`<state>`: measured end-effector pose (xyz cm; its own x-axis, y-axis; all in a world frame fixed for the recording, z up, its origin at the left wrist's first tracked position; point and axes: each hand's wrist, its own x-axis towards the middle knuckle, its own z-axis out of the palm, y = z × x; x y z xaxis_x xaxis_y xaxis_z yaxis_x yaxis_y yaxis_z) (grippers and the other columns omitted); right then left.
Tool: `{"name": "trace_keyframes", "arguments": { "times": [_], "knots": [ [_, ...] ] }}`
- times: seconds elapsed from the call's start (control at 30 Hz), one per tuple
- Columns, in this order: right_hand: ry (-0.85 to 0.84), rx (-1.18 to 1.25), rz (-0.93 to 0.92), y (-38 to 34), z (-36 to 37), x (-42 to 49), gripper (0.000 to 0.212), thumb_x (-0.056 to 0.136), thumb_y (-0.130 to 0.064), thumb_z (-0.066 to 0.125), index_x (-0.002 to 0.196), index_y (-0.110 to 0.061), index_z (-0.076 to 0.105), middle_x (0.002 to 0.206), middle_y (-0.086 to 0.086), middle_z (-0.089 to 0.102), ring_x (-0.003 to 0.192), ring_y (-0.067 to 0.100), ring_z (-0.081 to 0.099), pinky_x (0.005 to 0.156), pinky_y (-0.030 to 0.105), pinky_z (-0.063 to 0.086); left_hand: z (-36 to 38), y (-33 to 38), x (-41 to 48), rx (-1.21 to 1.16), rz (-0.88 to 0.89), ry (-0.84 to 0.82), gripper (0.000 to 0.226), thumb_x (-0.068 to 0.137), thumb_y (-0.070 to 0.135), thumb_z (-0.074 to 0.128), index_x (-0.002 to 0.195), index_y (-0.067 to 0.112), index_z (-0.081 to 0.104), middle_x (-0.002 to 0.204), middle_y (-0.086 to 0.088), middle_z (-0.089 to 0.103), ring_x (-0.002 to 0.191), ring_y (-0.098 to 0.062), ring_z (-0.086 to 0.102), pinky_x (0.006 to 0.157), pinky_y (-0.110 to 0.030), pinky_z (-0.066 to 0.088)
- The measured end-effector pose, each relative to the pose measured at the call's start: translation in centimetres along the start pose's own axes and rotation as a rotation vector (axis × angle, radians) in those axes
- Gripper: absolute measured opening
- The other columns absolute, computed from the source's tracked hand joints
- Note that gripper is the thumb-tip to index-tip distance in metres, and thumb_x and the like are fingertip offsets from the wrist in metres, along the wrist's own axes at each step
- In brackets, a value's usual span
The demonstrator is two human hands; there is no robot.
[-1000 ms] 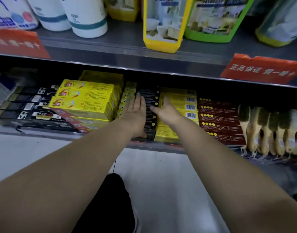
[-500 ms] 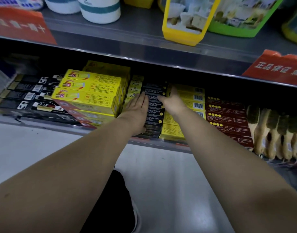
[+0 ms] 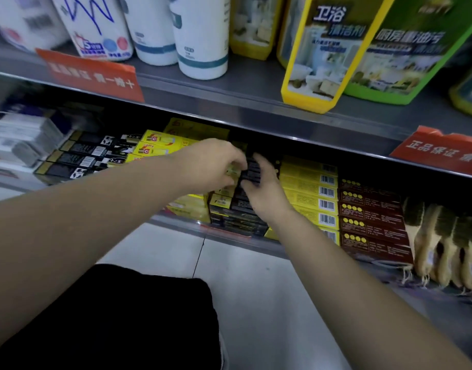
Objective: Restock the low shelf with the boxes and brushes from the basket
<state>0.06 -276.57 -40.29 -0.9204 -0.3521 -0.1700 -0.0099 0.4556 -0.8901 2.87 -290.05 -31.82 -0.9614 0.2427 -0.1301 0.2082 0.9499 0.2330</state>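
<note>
Left hand (image 3: 213,164) and right hand (image 3: 264,185) reach into low shelf (image 3: 229,235), fingers curled round ends of slim black box (image 3: 252,170). Shelf: flat grey metal lip, tightly packed. Rectangular yellow boxes (image 3: 309,188), barcoded, stacked flat right of hands. Glossy maroon boxes (image 3: 371,222) beside them. Bristled, pale-handled brushes (image 3: 443,252) far right. Black stack (image 3: 237,217) directly under held box; contact unclear.

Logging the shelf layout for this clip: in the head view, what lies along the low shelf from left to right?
Pale packs, black boxes, yellow red-logo boxes, dark middle boxes, yellow barcode boxes, dark red boxes, brushes.
</note>
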Motion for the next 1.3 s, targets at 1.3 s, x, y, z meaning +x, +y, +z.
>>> {"name": "trace_keyframes", "arguments": {
  "times": [1.3],
  "knots": [
    [-0.115,0.183,0.094,-4.8,3.9,-3.1,0.062,0.092,-0.016,0.058,0.145,-0.018,0.026,0.142,-0.001,0.042,0.119,0.01,0.043,0.101,0.026,0.036,6.2,-12.2,-6.4,-1.238,-0.699,0.584,0.038,0.095,0.033,0.051,0.132,0.025,0.052,0.112,0.006,0.061,0.099,-0.008,0.058,0.079,-0.018,0.041]
  ]
}}
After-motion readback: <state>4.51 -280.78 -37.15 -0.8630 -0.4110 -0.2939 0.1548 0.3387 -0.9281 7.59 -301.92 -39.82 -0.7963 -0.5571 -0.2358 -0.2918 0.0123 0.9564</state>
